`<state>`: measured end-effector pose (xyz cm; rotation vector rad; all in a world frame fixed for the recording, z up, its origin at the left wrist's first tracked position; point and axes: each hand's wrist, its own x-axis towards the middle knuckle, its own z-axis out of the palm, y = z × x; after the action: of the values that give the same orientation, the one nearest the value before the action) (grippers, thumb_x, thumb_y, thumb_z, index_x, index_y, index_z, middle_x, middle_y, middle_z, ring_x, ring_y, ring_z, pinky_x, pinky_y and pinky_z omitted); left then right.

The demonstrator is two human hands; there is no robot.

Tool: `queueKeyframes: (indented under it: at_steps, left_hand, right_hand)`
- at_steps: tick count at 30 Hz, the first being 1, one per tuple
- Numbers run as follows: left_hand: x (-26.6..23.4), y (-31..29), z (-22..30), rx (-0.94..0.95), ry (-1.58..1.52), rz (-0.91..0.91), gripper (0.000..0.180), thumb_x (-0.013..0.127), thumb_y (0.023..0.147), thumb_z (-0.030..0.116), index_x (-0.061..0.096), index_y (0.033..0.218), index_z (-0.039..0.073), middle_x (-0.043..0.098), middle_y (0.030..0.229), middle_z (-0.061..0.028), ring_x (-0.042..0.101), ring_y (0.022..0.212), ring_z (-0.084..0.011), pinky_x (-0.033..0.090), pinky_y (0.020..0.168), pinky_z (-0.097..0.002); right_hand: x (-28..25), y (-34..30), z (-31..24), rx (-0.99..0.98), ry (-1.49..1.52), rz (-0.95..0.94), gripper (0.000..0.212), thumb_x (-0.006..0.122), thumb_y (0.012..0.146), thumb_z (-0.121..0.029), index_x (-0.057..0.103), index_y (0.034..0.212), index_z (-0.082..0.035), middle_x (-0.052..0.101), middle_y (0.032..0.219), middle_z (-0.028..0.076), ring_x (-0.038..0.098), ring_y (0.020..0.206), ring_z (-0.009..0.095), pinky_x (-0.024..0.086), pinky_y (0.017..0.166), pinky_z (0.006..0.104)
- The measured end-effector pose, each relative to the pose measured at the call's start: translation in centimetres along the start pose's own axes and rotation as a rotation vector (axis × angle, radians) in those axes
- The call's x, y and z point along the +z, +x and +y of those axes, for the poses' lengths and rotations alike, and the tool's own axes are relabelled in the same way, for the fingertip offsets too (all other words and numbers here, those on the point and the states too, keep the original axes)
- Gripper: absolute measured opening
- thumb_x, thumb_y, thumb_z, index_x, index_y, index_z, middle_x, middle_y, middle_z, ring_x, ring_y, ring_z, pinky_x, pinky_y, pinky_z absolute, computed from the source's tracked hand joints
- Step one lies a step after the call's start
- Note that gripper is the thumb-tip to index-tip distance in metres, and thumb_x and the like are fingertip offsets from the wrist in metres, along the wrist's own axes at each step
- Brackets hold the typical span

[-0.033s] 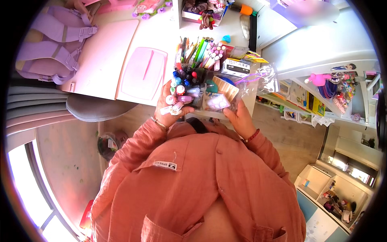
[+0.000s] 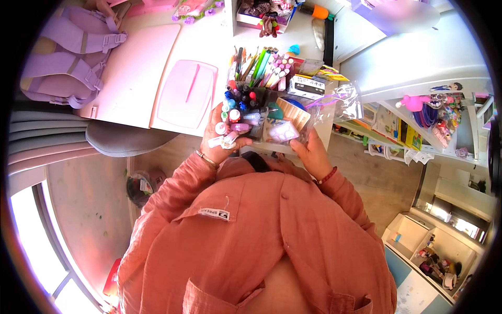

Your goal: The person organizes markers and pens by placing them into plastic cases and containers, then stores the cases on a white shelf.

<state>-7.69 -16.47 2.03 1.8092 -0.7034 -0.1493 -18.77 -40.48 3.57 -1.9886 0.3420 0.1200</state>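
A see-through desk organizer (image 2: 260,137), packed with pens and small stationery, sits at the desk's front edge between my hands. My left hand (image 2: 215,128) is closed round its left side, the thumb in front below the markers (image 2: 235,116). At the front right corner my right hand (image 2: 312,152) grips it, thumb on the wall and fingers mostly hidden. Inside lie a wooden-looking slatted piece (image 2: 294,113), a pale purple block (image 2: 283,132) and a teal piece (image 2: 274,110). Brushes and coloured pens (image 2: 261,65) stand in the rear. A white box (image 2: 307,87) rests at the back right.
A clear plastic bag (image 2: 345,102) overhangs the right side. A pink lid-like panel (image 2: 186,94) lies left on the white desk, beside a lilac backpack (image 2: 73,57). A grey stool seat (image 2: 125,140) is below the desk. Shelves (image 2: 387,123) stand right, an open drawer (image 2: 413,233) lower right.
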Motion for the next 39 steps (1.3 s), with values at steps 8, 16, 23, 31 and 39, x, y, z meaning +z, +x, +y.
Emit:
queueKeyframes:
  at_steps: [8,16,23,31,39]
  left_hand:
    - [-0.1,-0.1,0.7,-0.076,-0.226,-0.052,0.103,0.084,0.051,0.006,0.02,0.132,0.001,0.051,0.112,-0.0104,0.052,0.102,-0.0202,0.045,0.086,-0.0314]
    - [0.6,-0.6,0.6,-0.237,-0.628,0.097,0.105,0.083,0.049,0.002,0.019,0.133,0.002,0.045,0.12,-0.0119,0.048,0.109,-0.0208,0.042,0.091,-0.0325]
    - [-0.1,-0.6,-0.6,-0.134,-0.192,-0.083,0.098,0.083,0.053,0.011,0.025,0.132,0.004,0.045,0.121,-0.0124,0.046,0.11,-0.0243,0.038,0.094,-0.0361]
    - [0.1,-1.0,-2.9,-0.154,0.135,-0.262,0.086,0.078,0.057,0.036,0.038,0.124,0.001,0.047,0.118,-0.0106,0.037,0.118,-0.023,0.025,0.103,-0.0353]
    - [0.1,-0.5,-0.1,-0.247,-0.597,-0.059,0.079,0.073,0.062,-0.005,0.024,0.123,-0.002,0.05,0.114,-0.0159,0.055,0.102,-0.0252,0.047,0.085,-0.033]
  right_hand:
    - [0.0,-0.1,-0.1,-0.005,0.018,0.005,0.058,0.061,0.081,-0.026,0.036,0.122,0.007,0.05,0.112,0.023,0.051,0.103,0.032,0.04,0.086,0.0343]
    - [0.3,-0.1,1.3,-0.067,-0.062,0.037,0.051,0.057,0.084,-0.018,0.034,0.123,0.004,0.054,0.096,0.008,0.051,0.071,0.009,0.044,0.059,0.0224]
    - [0.4,0.1,0.4,0.083,-0.019,0.045,0.059,0.061,0.08,-0.027,0.037,0.119,0.009,0.05,0.111,0.024,0.054,0.098,0.032,0.043,0.081,0.0339]
    - [0.8,1.9,2.5,0.125,-0.007,0.056,0.042,0.059,0.079,-0.026,0.037,0.095,0.006,0.053,0.087,0.028,0.056,0.079,0.039,0.045,0.068,0.0396]
    - [1.2,1.0,1.3,0.082,0.094,0.054,0.028,0.052,0.075,-0.013,0.035,0.089,0.006,0.046,0.082,0.027,0.053,0.07,0.04,0.043,0.064,0.0438]
